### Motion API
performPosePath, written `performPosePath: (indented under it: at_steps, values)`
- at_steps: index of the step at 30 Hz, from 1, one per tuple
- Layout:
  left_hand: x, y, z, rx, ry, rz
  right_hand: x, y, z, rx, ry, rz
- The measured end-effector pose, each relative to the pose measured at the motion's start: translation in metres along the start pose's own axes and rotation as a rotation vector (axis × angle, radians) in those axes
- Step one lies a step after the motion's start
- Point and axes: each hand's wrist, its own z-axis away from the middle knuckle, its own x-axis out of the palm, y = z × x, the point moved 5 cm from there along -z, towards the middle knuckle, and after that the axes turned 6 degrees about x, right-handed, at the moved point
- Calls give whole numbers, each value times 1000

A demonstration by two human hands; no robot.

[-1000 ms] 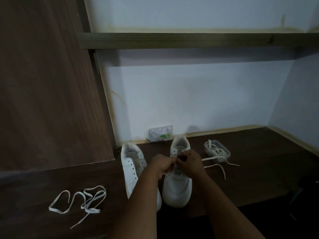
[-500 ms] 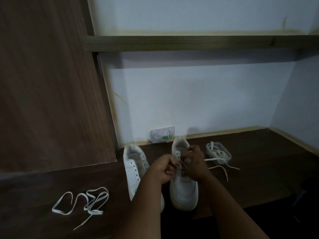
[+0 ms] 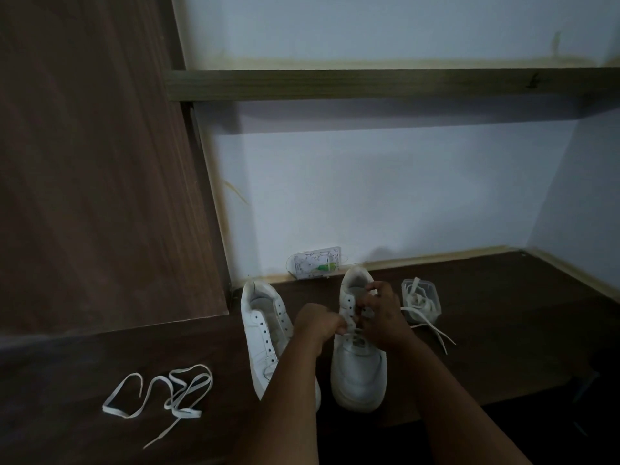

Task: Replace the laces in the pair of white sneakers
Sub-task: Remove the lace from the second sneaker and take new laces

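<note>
- The dim light and the hands hide the eyelets of the right-hand sneaker (image 3: 358, 360); the left forearm covers the toe of the left-hand sneaker (image 3: 265, 327).
- Left hand (image 3: 317, 322) and right hand (image 3: 380, 317) meet over the right-hand sneaker's tongue, each with fingers curled, pinching the lace (image 3: 427, 325) being threaded; the exact pinch points are hard to make out.
- Two smooth white sneakers stand side by side on the dark wood-grain tabletop (image 3: 503, 330).
- One flat white loose lace (image 3: 167, 394) lies tangled well to the left.
- One clear plastic box (image 3: 421, 302) holds coiled lace; another clear case (image 3: 317, 263) leans on the wall.
</note>
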Motion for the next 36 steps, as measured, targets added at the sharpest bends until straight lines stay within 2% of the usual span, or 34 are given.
performPosePath:
  at_steps: [2, 5, 10, 14, 18, 19, 21, 25, 28, 29, 31, 36]
  values:
    - [4, 1, 0, -10, -73, 7, 0, 2, -1, -7, -24, -47]
    - [7, -3, 7, -131, -206, 116, 4, 7, -2, -23, -67, -94]
    - [-17, -3, 5, -212, -357, 503, -6, 10, -1, -47, -85, -96]
    - [-43, -10, 4, -257, -245, 591, -3, 12, -2, -5, -147, -75]
    - [-41, -12, 1, -246, -125, 719, -1, 12, -2, 43, -180, -43]
    - [-41, -11, -1, -218, -83, 661, -1, 12, -3, 40, -183, -43]
    - [-43, -9, -3, -139, 2, 392, -1, 13, -2, 37, -193, -34]
    - [-43, 1, -2, -47, -90, -11, -1, 15, -2, 38, -192, -78]
    - [-50, 7, -9, 96, -37, -573, -1, 15, -1, 40, -202, -112]
    - [-49, 11, -9, 158, 8, -667, -2, 15, 0, 42, -201, -122]
    - [-42, 20, -4, 292, 59, -665, -3, 15, 0, 43, -201, -138]
    - [1, 26, 7, 500, -75, -690, -2, 15, 0, 51, -208, -130]
